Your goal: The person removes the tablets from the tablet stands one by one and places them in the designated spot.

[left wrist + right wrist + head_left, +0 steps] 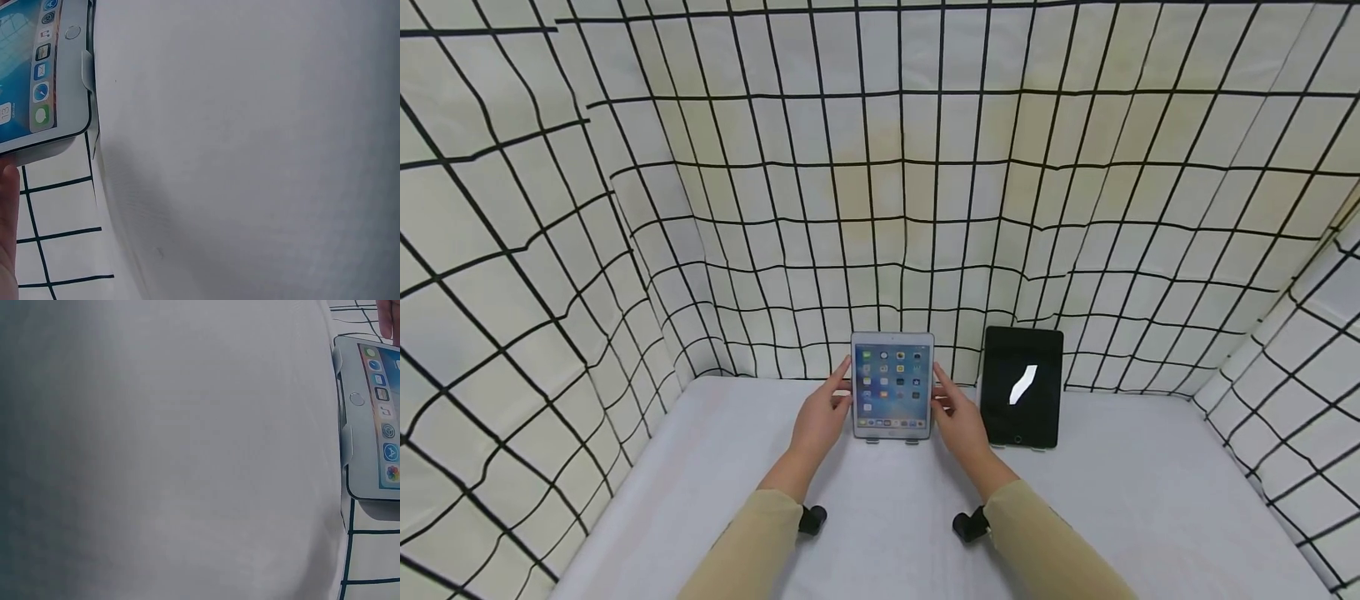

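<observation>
A white tablet [892, 400] stands upright and slightly tilted back on a stand, its screen lit with rows of app icons. My left hand [818, 417] holds the tablet's left side edge, and my right hand [961, 421] holds the opposite edge at about the same height. In the left wrist view, fingers [7, 219] of the left hand lie right at the tablet's side. The right wrist view has the tablet's lower part [356, 450] with its round home button; the right hand is out of that frame. Small stand lips [347, 445] hook over its bottom edge.
A black tablet [1021, 421] with a dark screen and a bright reflection leans on its own stand to the right. Both stand near the back edge of a white-covered table [880, 517]. White walls with a black grid [880, 192] rise behind and at both sides.
</observation>
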A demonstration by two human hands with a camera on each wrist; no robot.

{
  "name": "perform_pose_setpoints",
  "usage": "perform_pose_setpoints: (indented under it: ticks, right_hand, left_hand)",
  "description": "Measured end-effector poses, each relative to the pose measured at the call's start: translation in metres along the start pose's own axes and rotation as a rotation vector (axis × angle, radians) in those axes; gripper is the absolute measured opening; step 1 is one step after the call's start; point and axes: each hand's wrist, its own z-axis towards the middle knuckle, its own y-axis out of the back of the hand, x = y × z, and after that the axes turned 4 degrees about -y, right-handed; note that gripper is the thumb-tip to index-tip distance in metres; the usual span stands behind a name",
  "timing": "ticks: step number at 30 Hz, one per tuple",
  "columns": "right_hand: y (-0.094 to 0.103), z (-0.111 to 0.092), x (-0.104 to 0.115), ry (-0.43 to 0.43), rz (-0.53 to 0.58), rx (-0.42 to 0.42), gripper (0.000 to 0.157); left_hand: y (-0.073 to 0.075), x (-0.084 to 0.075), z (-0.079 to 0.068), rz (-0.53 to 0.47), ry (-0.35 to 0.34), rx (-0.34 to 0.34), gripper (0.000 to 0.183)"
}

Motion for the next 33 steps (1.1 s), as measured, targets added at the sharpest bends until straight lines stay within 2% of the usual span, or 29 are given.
perform_pose_setpoints:
  ticks: [8, 29, 33]
  right_hand:
    - [0.0026, 0.0013, 0.0003, -0.038, -0.019, 0.034, 0.074]
    - [0.0066, 0.0053, 0.0047, -0.051, 0.001, 0.076, 0.076]
    - [0.0079, 0.0057, 0.0064, -0.057, 0.000, 0.089, 0.077]
  left_hand:
    - [-0.0014, 0.0006, 0.0006, -0.018, 0.024, 0.017, 0.073]
    - [-0.0006, -0.0004, 0.0012, -0.085, 0.021, -0.002, 0.070]
    - [-0.0002, -0.0001, 0.0005, -0.094, 0.037, 0.000, 0.070]
